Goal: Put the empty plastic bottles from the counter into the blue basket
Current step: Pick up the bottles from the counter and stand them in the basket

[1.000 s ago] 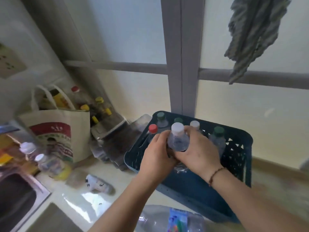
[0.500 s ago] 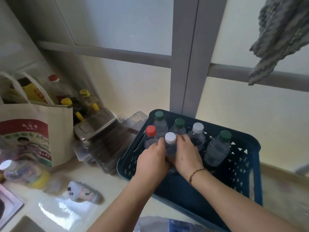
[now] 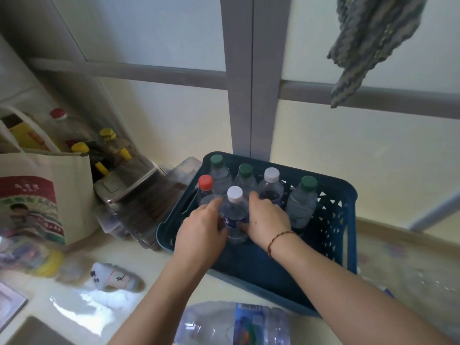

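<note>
Bottle point(image 3: 234, 215) (white cap) stands upright in the blue basket point(image 3: 348, 235), left hand point(image 3: 201, 234) and right hand point(image 3: 267, 221) both wrapped around it.

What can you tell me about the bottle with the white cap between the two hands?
The white-capped bottle is small, clear plastic, and looks empty, with a blue label around its middle. It stands upright inside the blue basket, in front of the other bottles. The left hand and right hand hold its sides, and its white screw cap is on.
</note>
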